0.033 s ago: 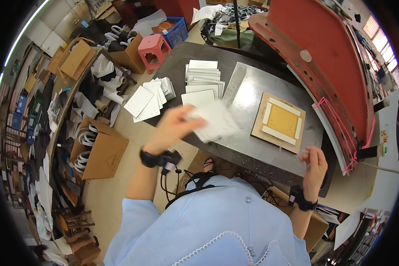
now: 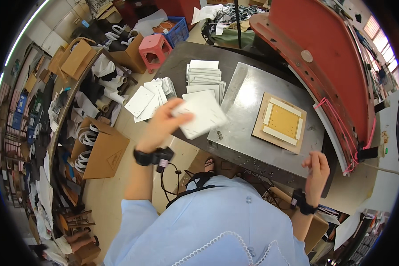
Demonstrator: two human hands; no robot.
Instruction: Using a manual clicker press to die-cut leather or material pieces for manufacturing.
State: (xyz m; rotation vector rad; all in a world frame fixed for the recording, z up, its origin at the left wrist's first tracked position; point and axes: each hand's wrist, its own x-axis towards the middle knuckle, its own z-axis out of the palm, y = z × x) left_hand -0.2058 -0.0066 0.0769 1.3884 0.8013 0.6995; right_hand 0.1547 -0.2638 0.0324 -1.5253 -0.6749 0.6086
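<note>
My left hand [image 2: 158, 128] grips the edge of a square white sheet [image 2: 202, 114] with small slits, held tilted over the table's near edge. Behind it on the dark table stands a stack of white sheets [image 2: 204, 81]. Further left, a fanned pile of white sheets [image 2: 140, 101] with small holes hangs partly past the table edge. On the metal plate [image 2: 239, 104] lies a brown board [image 2: 257, 128] bearing a yellow square [image 2: 283, 121] framed by pale strips. My right hand [image 2: 316, 172] is near that board's right corner, its fingers curled; whether anything is in them is hidden.
A big red machine part [image 2: 317, 42] with pink cord [image 2: 337, 117] rises along the table's right side. Beyond the far left corner are a pink stool [image 2: 154, 51] and a blue crate [image 2: 176, 31]. An open cardboard box [image 2: 103, 153] stands on the floor at left.
My left hand has drawn back slightly to the left and nearer me with the white sheet, uncovering more of the metal plate. My right hand has shifted only slightly.
</note>
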